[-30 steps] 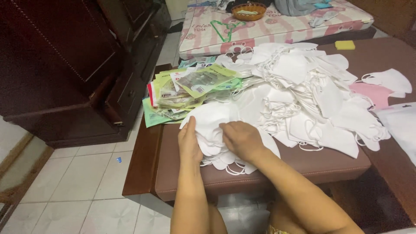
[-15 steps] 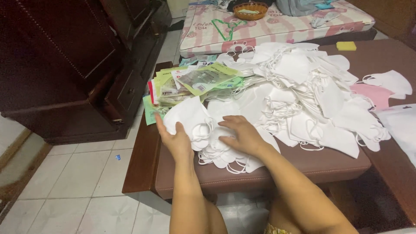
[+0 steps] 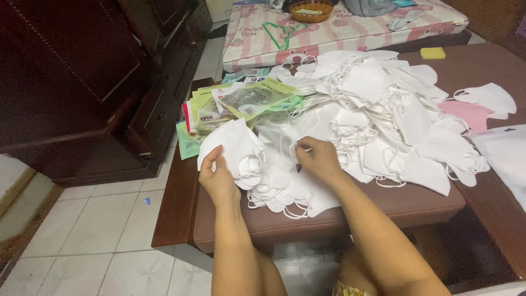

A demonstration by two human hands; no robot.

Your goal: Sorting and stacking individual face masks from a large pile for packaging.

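My left hand [image 3: 217, 176] grips a folded white face mask [image 3: 233, 143] at the left edge of a small heap of masks [image 3: 279, 189] on a brown padded bench [image 3: 339, 216]. My right hand [image 3: 318, 159] pinches the thin ear loop or edge of another white mask on that heap. A much bigger pile of white masks [image 3: 383, 115] spreads behind and to the right of both hands. A stack of green and yellow flat packets [image 3: 246, 101] lies just beyond my left hand.
A pink mask [image 3: 468, 114] and more white masks [image 3: 490, 97] lie at the right. A dark wooden cabinet [image 3: 82, 82] stands to the left over a tiled floor [image 3: 93, 235]. Behind are a patterned mattress [image 3: 339, 30], a green hanger [image 3: 285, 33], a basket [image 3: 311, 10] and a yellow sponge [image 3: 433, 52].
My left hand has pulled one mask off the heap and drawn it leftward. My right hand has shifted slightly right and up, and now pinches a mask's edge.
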